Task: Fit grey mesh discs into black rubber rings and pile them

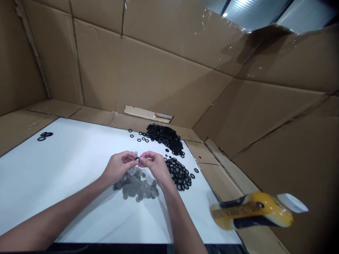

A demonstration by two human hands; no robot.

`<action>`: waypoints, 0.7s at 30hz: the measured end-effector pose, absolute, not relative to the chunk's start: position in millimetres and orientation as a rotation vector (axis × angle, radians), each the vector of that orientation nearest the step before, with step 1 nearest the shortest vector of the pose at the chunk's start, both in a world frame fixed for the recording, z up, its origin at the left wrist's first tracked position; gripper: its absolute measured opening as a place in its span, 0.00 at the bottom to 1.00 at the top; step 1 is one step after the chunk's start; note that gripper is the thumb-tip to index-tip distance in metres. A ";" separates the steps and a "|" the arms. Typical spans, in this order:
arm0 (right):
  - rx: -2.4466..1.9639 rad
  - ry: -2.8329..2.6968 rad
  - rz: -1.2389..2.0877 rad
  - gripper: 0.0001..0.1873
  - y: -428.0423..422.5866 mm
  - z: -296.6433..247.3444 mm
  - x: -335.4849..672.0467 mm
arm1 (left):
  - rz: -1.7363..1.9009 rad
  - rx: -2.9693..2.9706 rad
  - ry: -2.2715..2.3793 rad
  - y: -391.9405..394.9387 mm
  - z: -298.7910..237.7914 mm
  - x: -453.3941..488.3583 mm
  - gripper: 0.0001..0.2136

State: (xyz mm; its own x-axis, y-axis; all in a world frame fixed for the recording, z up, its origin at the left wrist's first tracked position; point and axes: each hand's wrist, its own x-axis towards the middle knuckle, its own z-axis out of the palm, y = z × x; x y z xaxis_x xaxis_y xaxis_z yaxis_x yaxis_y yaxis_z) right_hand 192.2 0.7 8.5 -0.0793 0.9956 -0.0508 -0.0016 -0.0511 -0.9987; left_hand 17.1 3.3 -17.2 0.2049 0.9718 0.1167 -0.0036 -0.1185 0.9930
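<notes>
Between the fingertips of my left hand [118, 165] and my right hand [154, 165] is a small black ring [137, 159]. Both hands are closed in a pinch and meet above the white board; the fingers partly cover the ring. Below them lies a loose heap of thin grey discs [137, 187]. To the right of my right wrist is a pile of black rings with grey centres [180, 174]. Farther back spreads a bigger pile of plain black rings [164, 135], with several stray rings at its left.
A few black rings [45, 135] lie at the far left of the white board [79, 158]. An orange bottle with a white cap [254, 210] stands at the front right. Cardboard walls [164, 70] rise behind and at both sides.
</notes>
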 end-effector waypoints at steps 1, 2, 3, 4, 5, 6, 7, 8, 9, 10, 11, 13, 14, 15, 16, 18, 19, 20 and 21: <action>-1.205 -1.249 1.309 0.17 0.7 8.1 191.6 | 1.136 1.390 0.986 3.1 -17.5 17.7 0.15; -1.205 -1.254 1.314 0.17 0.7 7.6 191.0 | 1.137 1.386 0.974 3.0 -17.8 18.1 0.14; -1.206 -1.253 1.322 0.17 0.8 7.1 190.4 | 1.137 1.379 0.964 2.9 -18.2 18.3 0.14; -1.207 -1.246 1.332 0.18 0.9 6.5 189.9 | 1.137 1.374 0.955 2.9 -18.7 18.1 0.13; -1.207 -1.238 1.344 0.19 0.9 5.8 189.4 | 1.135 1.373 0.944 2.9 -19.3 17.8 0.13; -1.206 -1.227 1.362 0.20 1.0 5.0 189.0 | 1.132 1.377 0.929 3.1 -20.1 17.3 0.13; -1.205 -1.214 1.383 0.21 1.0 4.1 188.8 | 1.128 1.385 0.911 3.4 -21.1 16.6 0.13; -1.204 -1.197 1.405 0.21 1.0 3.2 188.6 | 1.124 1.394 0.892 3.8 -22.1 16.0 0.13; -1.202 -1.175 1.432 0.21 1.0 2.3 188.4 | 1.123 1.403 0.875 4.2 -23.0 15.4 0.13; -1.199 -1.149 1.462 0.22 0.9 1.5 188.4 | 1.123 1.408 0.861 4.6 -23.7 15.1 0.14; -1.193 -1.122 1.496 0.22 0.8 0.9 188.4 | 1.125 1.408 0.852 5.1 -24.3 15.0 0.14; -1.179 -1.075 1.560 0.23 0.6 0.2 188.1 | 1.142 1.398 0.847 5.8 -24.6 15.5 0.14; -1.172 -1.063 1.580 0.23 0.5 0.0 187.8 | 1.151 1.391 0.848 6.1 -24.3 16.1 0.14; -1.166 -1.059 1.588 0.22 0.2 0.0 187.2 | 1.157 1.383 0.851 6.3 -23.8 16.7 0.14; -1.162 -1.065 1.583 0.22 -0.2 0.0 186.3 | 1.159 1.373 0.854 6.4 -23.1 17.5 0.14; -1.152 -1.093 1.551 0.19 -1.3 -0.1 183.9 | 1.150 1.345 0.862 6.5 -21.6 18.6 0.15; -1.147 -1.111 1.532 0.18 -2.0 -0.1 182.5 | 1.143 1.331 0.864 6.6 -21.0 19.0 0.15; -1.145 -1.128 1.512 0.17 -2.8 -0.1 181.2 | 1.139 1.319 0.866 6.8 -20.4 19.1 0.16; -1.146 -1.144 1.489 0.16 -3.7 0.0 180.0 | 1.135 1.312 0.868 7.0 -20.0 19.1 0.16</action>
